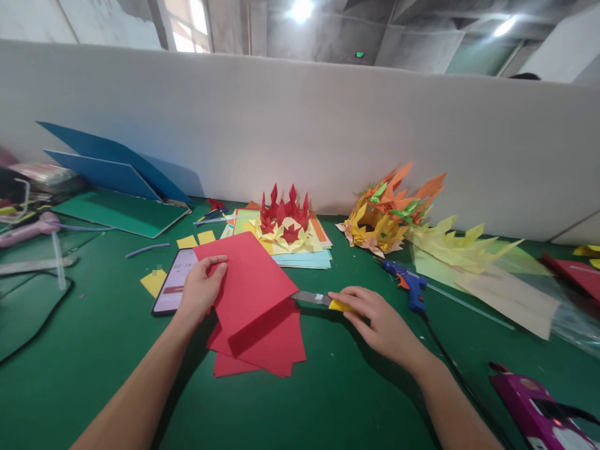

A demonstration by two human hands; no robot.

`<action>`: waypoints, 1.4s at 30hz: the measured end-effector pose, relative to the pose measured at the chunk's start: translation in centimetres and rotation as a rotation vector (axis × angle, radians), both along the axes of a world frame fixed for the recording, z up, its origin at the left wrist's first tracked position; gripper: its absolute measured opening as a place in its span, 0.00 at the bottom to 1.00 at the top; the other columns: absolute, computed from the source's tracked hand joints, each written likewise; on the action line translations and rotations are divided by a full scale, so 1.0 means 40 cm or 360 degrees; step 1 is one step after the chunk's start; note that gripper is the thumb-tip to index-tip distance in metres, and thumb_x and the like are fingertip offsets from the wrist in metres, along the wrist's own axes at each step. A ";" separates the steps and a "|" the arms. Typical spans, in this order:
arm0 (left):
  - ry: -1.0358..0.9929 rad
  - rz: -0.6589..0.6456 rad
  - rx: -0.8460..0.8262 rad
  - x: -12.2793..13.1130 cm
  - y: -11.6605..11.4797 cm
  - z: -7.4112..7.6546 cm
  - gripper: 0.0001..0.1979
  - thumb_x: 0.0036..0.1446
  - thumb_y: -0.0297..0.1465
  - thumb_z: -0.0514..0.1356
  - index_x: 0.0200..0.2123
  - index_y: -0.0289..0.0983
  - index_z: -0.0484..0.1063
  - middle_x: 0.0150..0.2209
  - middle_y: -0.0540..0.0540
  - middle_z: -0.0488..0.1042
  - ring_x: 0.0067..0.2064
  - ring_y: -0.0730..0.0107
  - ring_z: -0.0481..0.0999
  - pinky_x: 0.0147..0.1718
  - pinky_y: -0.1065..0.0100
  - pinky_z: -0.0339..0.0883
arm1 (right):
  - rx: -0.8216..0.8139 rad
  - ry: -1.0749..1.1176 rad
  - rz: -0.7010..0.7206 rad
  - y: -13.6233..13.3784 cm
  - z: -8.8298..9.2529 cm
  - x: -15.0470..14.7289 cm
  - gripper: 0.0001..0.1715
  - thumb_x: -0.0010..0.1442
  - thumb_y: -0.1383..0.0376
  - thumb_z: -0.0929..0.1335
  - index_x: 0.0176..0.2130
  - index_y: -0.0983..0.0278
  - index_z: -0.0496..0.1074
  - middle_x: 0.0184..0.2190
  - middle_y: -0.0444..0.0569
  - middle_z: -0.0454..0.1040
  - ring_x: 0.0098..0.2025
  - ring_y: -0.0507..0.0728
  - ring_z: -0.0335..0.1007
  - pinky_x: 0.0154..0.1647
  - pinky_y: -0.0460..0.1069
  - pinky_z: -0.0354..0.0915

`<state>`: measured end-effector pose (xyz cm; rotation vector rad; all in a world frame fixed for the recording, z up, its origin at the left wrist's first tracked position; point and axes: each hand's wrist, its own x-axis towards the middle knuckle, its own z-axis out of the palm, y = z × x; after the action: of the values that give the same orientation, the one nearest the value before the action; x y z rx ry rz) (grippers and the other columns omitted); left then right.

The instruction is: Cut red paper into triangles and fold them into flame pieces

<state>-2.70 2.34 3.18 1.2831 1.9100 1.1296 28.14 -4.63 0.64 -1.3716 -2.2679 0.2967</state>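
My left hand (205, 284) grips a folded sheet of red paper (248, 281) by its left side, holding it tilted above the table. Below it, several more red sheets (285, 340) lie in an uneven pile. My right hand (370, 315) is closed around the yellow handle of a utility knife (313, 298). Its grey blade points left, and the tip meets the right corner of the folded paper; how far it reaches between the layers is hidden. A phone (164, 289) with a lit screen lies partly behind my left hand.
A red and yellow paper crown (285, 228) stands on coloured sheets at the back. Right of it are an orange paper crown (375, 228) and a blue glue gun (412, 287) with its cord. A purple device (539, 406) sits front right. Blue and green boards (126, 209) rest back left.
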 end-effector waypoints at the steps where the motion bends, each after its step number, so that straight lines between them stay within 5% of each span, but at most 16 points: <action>1: -0.0001 -0.0063 -0.0030 0.001 -0.002 0.003 0.18 0.50 0.36 0.55 0.42 0.36 0.73 0.20 0.51 0.70 0.13 0.75 0.61 0.10 0.75 0.51 | -0.0020 -0.0006 -0.0012 0.000 0.002 0.005 0.22 0.61 0.69 0.59 0.53 0.56 0.67 0.44 0.52 0.72 0.45 0.59 0.68 0.45 0.56 0.65; 6: 0.0105 -0.0195 -0.0123 0.011 -0.010 0.015 0.16 0.49 0.41 0.56 0.36 0.37 0.74 0.24 0.49 0.73 0.14 0.76 0.61 0.09 0.75 0.49 | -0.0190 -0.0040 -0.0021 -0.005 0.016 0.019 0.22 0.58 0.69 0.60 0.51 0.60 0.69 0.45 0.52 0.72 0.45 0.59 0.69 0.45 0.54 0.66; 10: 0.0154 -0.0370 -0.0267 -0.005 -0.018 0.031 0.17 0.43 0.43 0.60 0.35 0.39 0.76 0.13 0.54 0.65 0.13 0.70 0.63 0.11 0.73 0.52 | -0.0241 -0.0042 0.0006 -0.009 0.023 0.013 0.22 0.57 0.71 0.60 0.50 0.60 0.70 0.43 0.52 0.72 0.43 0.58 0.70 0.43 0.52 0.67; 12: 0.0356 -0.0510 -0.0354 -0.028 -0.025 0.048 0.17 0.43 0.44 0.61 0.32 0.39 0.77 0.11 0.54 0.63 0.13 0.69 0.63 0.12 0.72 0.53 | -0.0247 -0.0057 0.0013 -0.009 0.023 0.008 0.22 0.57 0.71 0.61 0.50 0.61 0.70 0.43 0.52 0.72 0.42 0.57 0.70 0.42 0.52 0.66; 15: 0.0846 -0.0460 -0.0284 -0.055 -0.037 0.080 0.16 0.51 0.45 0.55 0.27 0.41 0.77 0.14 0.51 0.67 0.19 0.65 0.69 0.19 0.70 0.59 | -0.0267 -0.0084 0.0027 -0.007 0.025 0.002 0.21 0.57 0.70 0.61 0.50 0.62 0.70 0.43 0.53 0.72 0.42 0.57 0.70 0.43 0.52 0.66; 18: 0.1118 -0.0552 -0.0128 -0.026 -0.044 0.096 0.19 0.55 0.46 0.51 0.32 0.41 0.77 0.21 0.48 0.74 0.27 0.58 0.74 0.25 0.66 0.64 | -0.0290 -0.0096 0.0036 -0.006 0.027 -0.002 0.21 0.57 0.70 0.61 0.49 0.62 0.70 0.44 0.53 0.72 0.44 0.58 0.70 0.43 0.52 0.66; 21: 0.1106 -0.0952 0.0217 0.058 -0.032 0.069 0.20 0.60 0.42 0.47 0.47 0.42 0.73 0.45 0.46 0.76 0.46 0.58 0.74 0.43 0.63 0.66 | -0.0327 -0.0112 0.0037 -0.007 0.027 -0.003 0.21 0.57 0.70 0.61 0.50 0.61 0.70 0.44 0.53 0.72 0.44 0.58 0.69 0.44 0.52 0.65; 23: 0.1138 -0.1318 0.0339 0.115 -0.013 0.029 0.21 0.62 0.38 0.44 0.54 0.42 0.67 0.56 0.46 0.68 0.56 0.60 0.67 0.54 0.61 0.59 | -0.0337 -0.0128 0.0037 -0.009 0.026 -0.004 0.21 0.58 0.70 0.61 0.50 0.61 0.69 0.44 0.52 0.71 0.44 0.58 0.69 0.44 0.52 0.65; 25: 0.1266 -0.1456 0.0329 0.154 0.006 -0.015 0.22 0.62 0.38 0.46 0.56 0.41 0.64 0.62 0.46 0.60 0.62 0.54 0.57 0.59 0.52 0.50 | -0.0327 -0.0145 0.0039 -0.010 0.025 -0.003 0.22 0.58 0.70 0.61 0.51 0.60 0.69 0.42 0.51 0.71 0.42 0.57 0.68 0.43 0.51 0.64; 31: 0.1447 -0.1499 0.0284 0.175 0.005 -0.084 0.25 0.64 0.42 0.42 0.59 0.40 0.61 0.64 0.44 0.54 0.65 0.49 0.48 0.59 0.45 0.45 | -0.0280 -0.0235 0.0036 -0.015 0.025 -0.009 0.23 0.58 0.70 0.62 0.53 0.58 0.67 0.38 0.49 0.70 0.39 0.56 0.67 0.39 0.48 0.63; 42: 0.1442 -0.1572 0.0304 0.163 -0.022 -0.086 0.23 0.64 0.41 0.43 0.58 0.42 0.62 0.63 0.45 0.57 0.64 0.49 0.50 0.59 0.45 0.45 | -0.0187 -0.0353 0.0067 -0.013 0.011 -0.045 0.19 0.63 0.63 0.62 0.53 0.55 0.68 0.35 0.48 0.69 0.34 0.54 0.66 0.31 0.46 0.59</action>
<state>3.82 1.48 -0.27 2.7104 1.2599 0.1828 26.35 -5.14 1.09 -1.4815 -2.4982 0.3097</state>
